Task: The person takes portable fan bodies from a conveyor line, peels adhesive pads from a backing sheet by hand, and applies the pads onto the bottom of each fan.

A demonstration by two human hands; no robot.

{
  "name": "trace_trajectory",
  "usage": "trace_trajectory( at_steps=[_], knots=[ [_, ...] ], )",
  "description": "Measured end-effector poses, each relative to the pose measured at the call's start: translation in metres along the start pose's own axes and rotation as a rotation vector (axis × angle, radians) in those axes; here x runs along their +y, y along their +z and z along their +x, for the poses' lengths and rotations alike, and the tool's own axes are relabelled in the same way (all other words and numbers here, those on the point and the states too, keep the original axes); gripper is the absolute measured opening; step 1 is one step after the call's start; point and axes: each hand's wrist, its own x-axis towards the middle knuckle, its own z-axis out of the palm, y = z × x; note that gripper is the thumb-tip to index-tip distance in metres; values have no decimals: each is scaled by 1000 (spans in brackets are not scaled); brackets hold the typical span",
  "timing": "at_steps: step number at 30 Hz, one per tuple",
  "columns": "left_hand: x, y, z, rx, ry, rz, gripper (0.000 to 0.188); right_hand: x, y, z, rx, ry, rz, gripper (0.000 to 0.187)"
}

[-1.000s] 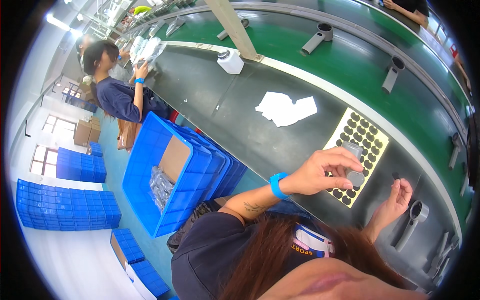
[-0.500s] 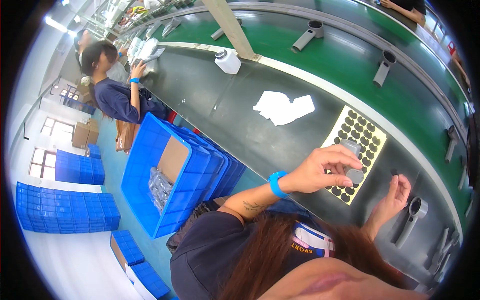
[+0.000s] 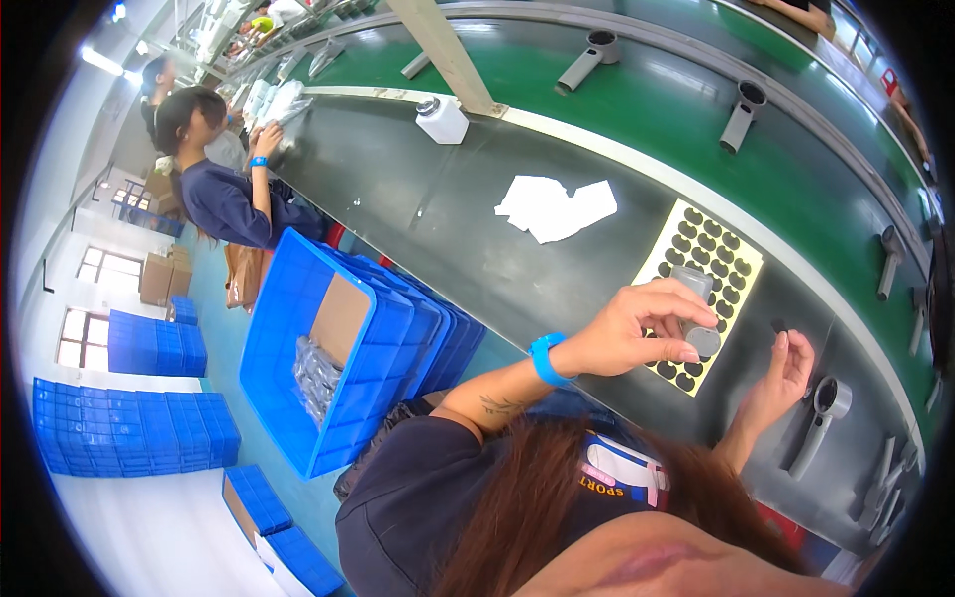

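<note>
My left hand [image 3: 647, 328] is closed around a grey plastic part with a round flat end [image 3: 703, 343]. The part is held above a pale yellow sheet [image 3: 748, 281] with rows of black stickers. To the right, my right hand [image 3: 781, 373] pinches a small black sticker [image 3: 779, 325] between thumb and finger, apart from the grey part. Close beside that hand, a grey ring-headed housing with a handle [image 3: 824, 418] lies on the dark bench.
White paper [image 3: 557, 209] and a white bottle [image 3: 442, 120] are on the bench [image 3: 398, 189]. Beyond runs a green conveyor [image 3: 676, 104] carrying grey housings [image 3: 589, 62]. Blue crates [image 3: 373, 348] stand at the bench's left edge. A co-worker [image 3: 224, 179] works farther left.
The view has shifted slightly. Grey housings on the conveyor have moved a little to the left. Both hands keep their holds, almost in the same place over the bench.
</note>
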Motion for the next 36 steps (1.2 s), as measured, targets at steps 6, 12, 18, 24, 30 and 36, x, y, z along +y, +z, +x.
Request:
trace_trajectory(
  at_steps=[6, 12, 18, 24, 30, 36],
  knots=[
    [-1, 1, 1, -15, -33, -26, 38, 0, 0, -2, 28, 8, -16, 9],
    [-3, 3, 3, -6, -41, -10, 38, -23, 7, -1, -27, 7, 64, 9],
    [-8, 10, 2, -1, -63, -82, 36, -73, 17, -22, -246, 22, 215, 21],
    [-5, 17, -3, 25, -70, -153, 31, -90, 21, -39, -360, 58, 205, 28],
    [-2, 16, -6, -26, -91, -105, 25, -101, 19, -37, -463, 99, 67, 31],
    [-3, 16, -6, -72, -86, -102, 26, -102, 21, -38, -477, 122, 51, 30]
  ],
)
